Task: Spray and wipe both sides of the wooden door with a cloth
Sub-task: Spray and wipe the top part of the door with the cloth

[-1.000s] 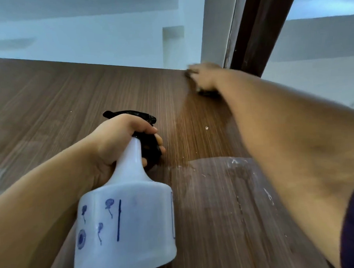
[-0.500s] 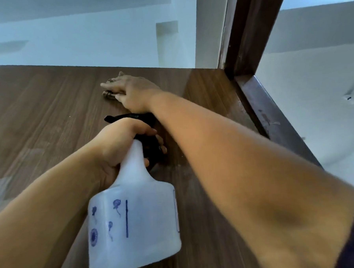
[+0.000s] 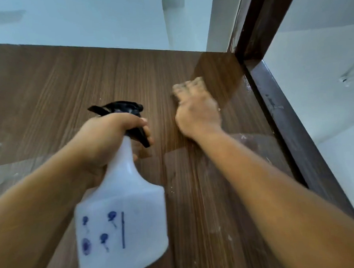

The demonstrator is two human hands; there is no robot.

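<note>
The right hand (image 3: 195, 112) is pressed flat on the wooden door (image 3: 67, 94), any cloth hidden beneath, unwiped grain lying leftward beyond the spray bottle (image 3: 123, 214) gripped in the left hand (image 3: 108, 137).

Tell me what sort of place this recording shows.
Likely an indoor doorway in a home or flat: a wooden door, a dark door frame and plain pale walls. The left hand holds a spray bottle; the right hand presses on the door.
</note>
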